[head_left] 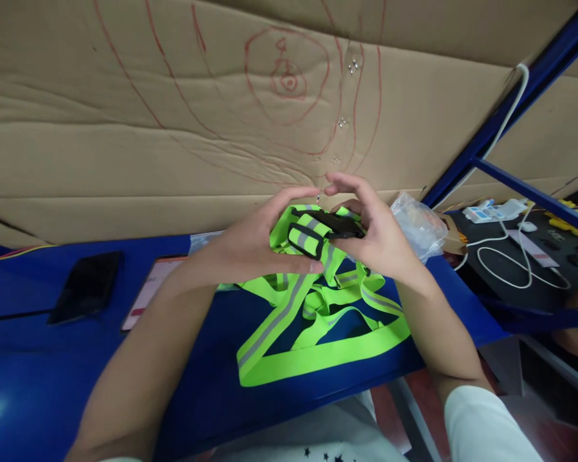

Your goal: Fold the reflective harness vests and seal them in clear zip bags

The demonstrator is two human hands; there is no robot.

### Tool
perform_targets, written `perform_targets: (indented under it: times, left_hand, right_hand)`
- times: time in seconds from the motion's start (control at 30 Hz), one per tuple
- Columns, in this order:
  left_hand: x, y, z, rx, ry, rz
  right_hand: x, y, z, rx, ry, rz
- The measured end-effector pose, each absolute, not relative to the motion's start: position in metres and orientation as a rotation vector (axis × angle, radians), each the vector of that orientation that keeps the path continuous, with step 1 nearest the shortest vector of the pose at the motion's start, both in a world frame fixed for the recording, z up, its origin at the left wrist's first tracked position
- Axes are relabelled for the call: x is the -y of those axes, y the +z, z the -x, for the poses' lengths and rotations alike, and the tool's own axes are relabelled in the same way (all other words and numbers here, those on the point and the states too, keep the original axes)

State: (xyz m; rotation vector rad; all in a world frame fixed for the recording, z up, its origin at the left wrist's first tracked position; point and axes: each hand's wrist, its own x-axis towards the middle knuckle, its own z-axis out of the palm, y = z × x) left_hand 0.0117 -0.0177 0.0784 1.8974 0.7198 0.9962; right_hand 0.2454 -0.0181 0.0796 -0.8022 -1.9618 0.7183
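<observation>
A neon-yellow reflective strap point(289, 366) with a grey stripe lies in loops on the blue table. Its upper part is bunched up between my two hands, above the tabletop. My left hand point(264, 237) is closed around the bunched webbing, thumb below, beside a black rectangular slider point(306, 240). In my right hand point(366, 224) is a black plastic buckle point(341, 224) on the strap, pinched between thumb and fingers. The index fingertips of both hands nearly meet above the strap. Part of the buckle is hidden by my right fingers.
A brown cardboard panel point(197, 154) with red drawn lines stands behind the table point(202, 385). At left lie a black phone point(87, 285) and a device with a lit screen point(151, 289). Clear plastic bags point(417, 224), a white power strip point(496, 210) and cables are at right, near a blue frame point(534, 192).
</observation>
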Motion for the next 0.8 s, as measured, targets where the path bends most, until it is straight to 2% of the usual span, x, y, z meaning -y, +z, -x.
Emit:
perform_targets:
  times: [0.07, 0.2, 0.4, 0.6, 0.8]
  left_hand:
    - [0.021, 0.075, -0.020, -0.659, 1.060, -1.735]
    - [0.029, 0.076, -0.027, -0.415, 1.054, -1.345]
    - [0.035, 0.087, -0.017, -0.280, 1.126, -1.083]
    - [0.039, 0.089, -0.017, -0.186, 1.169, -1.048]
    - [0.039, 0.086, -0.015, -0.055, 1.047, -1.078]
  right_hand:
    - [0.016, 0.082, -0.248, 1.975, 0.769, 0.762]
    - [0.004, 0.087, -0.262, 1.923, 1.090, 0.582]
    - [-0.008, 0.081, -0.267, 1.862, 1.755, 0.447]
    - [0.001, 0.080, -0.248, 1.709, 1.749, 0.538]
    - [-0.006, 0.064, -0.237, 1.671, 1.887, 0.280]
